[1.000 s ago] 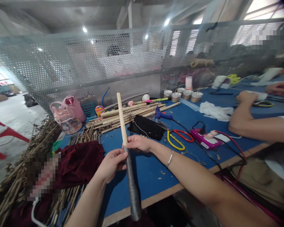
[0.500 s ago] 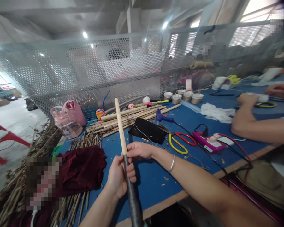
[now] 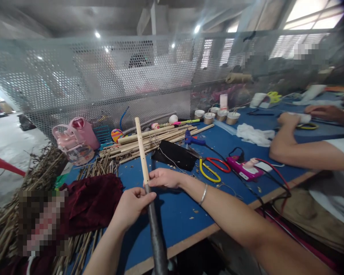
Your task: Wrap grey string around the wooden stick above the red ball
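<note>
A long stick [image 3: 142,152] slants upright before me. Its upper part is pale bare wood dotted with small dark holes; a dark grey covering [image 3: 156,233] wraps its lower part, which widens toward the bottom of the view. My left hand [image 3: 134,208] is closed at the top of the covering, its thumb lying across the front. From the right side my right hand [image 3: 166,178], with a bangle on the wrist, pinches the stick where bare wood meets covering. Its fingertips are partly hidden. Beyond the hands lie a black cloth [image 3: 174,154] and scissors [image 3: 210,170] with yellow and red handles.
Pale sticks [image 3: 160,135] lie at the back near a blue glue gun [image 3: 195,139]. A purple power strip [image 3: 243,170] with cords is on the right, a dark red cloth [image 3: 93,202] on the left. Another person's arm [image 3: 298,152] rests on the table [image 3: 186,229].
My left hand has loosened from a full wrap around the covered part to a thumb-and-finger hold. The right hand stays at the join. The whole view has shifted slightly.
</note>
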The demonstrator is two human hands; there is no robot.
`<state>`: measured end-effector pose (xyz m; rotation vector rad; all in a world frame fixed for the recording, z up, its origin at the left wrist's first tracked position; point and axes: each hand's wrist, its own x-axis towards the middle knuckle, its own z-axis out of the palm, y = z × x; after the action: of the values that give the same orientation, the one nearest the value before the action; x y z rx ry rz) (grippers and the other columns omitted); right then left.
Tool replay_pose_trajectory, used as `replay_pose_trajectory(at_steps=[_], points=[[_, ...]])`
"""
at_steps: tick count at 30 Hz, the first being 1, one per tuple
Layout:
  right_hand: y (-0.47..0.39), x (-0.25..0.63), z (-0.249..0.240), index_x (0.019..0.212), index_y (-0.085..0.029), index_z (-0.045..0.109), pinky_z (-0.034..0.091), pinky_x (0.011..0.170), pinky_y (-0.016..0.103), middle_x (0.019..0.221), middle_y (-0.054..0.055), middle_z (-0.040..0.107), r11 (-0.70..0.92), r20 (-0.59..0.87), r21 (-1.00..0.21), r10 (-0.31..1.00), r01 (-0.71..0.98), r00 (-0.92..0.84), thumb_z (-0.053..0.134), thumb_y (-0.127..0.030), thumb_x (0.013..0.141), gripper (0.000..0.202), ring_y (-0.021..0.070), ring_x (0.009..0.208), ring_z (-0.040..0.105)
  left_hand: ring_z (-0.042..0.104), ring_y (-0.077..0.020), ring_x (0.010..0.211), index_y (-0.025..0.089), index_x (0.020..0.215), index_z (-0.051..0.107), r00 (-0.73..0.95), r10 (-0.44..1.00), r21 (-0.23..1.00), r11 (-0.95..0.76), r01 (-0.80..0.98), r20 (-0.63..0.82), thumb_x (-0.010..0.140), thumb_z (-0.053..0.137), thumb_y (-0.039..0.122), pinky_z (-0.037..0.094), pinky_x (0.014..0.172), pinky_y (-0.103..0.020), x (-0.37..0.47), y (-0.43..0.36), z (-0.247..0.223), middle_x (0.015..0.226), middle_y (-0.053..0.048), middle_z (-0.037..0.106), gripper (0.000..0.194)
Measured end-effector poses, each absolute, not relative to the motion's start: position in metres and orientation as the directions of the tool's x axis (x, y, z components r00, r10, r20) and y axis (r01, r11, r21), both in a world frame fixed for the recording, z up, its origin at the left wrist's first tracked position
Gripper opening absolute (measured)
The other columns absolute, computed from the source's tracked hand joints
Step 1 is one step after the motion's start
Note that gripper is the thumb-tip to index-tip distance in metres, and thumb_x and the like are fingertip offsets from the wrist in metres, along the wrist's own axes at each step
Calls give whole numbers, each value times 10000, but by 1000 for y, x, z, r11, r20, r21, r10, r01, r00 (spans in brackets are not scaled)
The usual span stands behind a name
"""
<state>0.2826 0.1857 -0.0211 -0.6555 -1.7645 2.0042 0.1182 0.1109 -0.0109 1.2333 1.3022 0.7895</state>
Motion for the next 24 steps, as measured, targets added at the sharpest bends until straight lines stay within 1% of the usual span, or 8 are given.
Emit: replay_pose_trajectory(at_steps=[2, 5, 8, 11, 15, 18, 21, 24], points=[[187, 284, -23, 987, -85, 585, 136, 361, 171, 468, -89, 326, -172, -98, -985, 539, 4, -837, 616, -385, 744, 387, 25, 387, 218, 370, -64, 415, 139, 535, 509, 167, 949, 956, 242, 167, -269, 585, 703, 456, 285, 418, -187, 116, 110, -10, 464, 40, 436, 374], [188, 284, -26, 1031, -94, 564, 143, 347, 161, 452, -102, 281, -255, -105, -966, 493, -29, -864, 605, -374, 751, 398, 28, 372, 206, 437, -70, 460, 124, 618, 577, 242, 917, 949, 307, 76, -316, 610, 699, 434, 376, 467, -188, 116, 108, -6, 534, 21, 492, 334], [188, 284, -27, 984, -91, 560, 134, 332, 167, 458, -89, 363, -276, -55, -957, 481, -91, -875, 620, -378, 729, 388, 23, 349, 222, 533, -95, 550, 115, 733, 621, 346, 869, 925, 380, -10, -353, 632, 697, 409, 430, 525, -198, 116, 108, -4, 664, -37, 592, 320], [188, 283, -26, 886, -91, 559, 135, 325, 176, 497, -65, 441, -214, -22, -971, 525, -106, -851, 633, -371, 711, 339, 20, 345, 251, 585, -123, 624, 129, 820, 614, 386, 831, 891, 451, -47, -400, 628, 708, 393, 444, 543, -203, 118, 109, -5, 748, -69, 634, 340], [187, 282, -21, 777, -98, 550, 121, 328, 175, 423, -99, 325, -164, -93, -986, 596, -8, -797, 646, -363, 690, 296, 20, 346, 219, 511, -83, 503, 144, 675, 546, 213, 906, 930, 366, 45, -367, 594, 721, 412, 421, 488, -192, 123, 111, -7, 583, 21, 540, 331], [189, 284, -19, 769, -100, 548, 101, 323, 175, 416, -101, 326, -154, -114, -988, 614, 22, -781, 659, -361, 676, 298, 18, 340, 207, 457, -66, 443, 140, 565, 501, 160, 928, 939, 317, 135, -336, 551, 747, 392, 395, 469, -190, 127, 115, 0, 498, 50, 480, 353], [195, 291, -19, 761, -103, 538, 105, 316, 172, 406, -106, 315, -163, -109, -987, 600, 12, -793, 659, -361, 680, 296, 18, 327, 203, 515, -85, 481, 122, 601, 565, 284, 877, 922, 360, 143, -387, 583, 734, 369, 422, 508, -206, 128, 122, 8, 560, 0, 571, 300], [202, 298, -20, 786, -98, 547, 125, 312, 169, 436, -87, 381, -155, -93, -988, 607, -3, -789, 646, -368, 698, 301, 17, 330, 225, 610, -134, 619, 115, 766, 631, 406, 812, 898, 438, 50, -419, 645, 704, 339, 453, 566, -217, 126, 132, 9, 739, -82, 664, 265]])
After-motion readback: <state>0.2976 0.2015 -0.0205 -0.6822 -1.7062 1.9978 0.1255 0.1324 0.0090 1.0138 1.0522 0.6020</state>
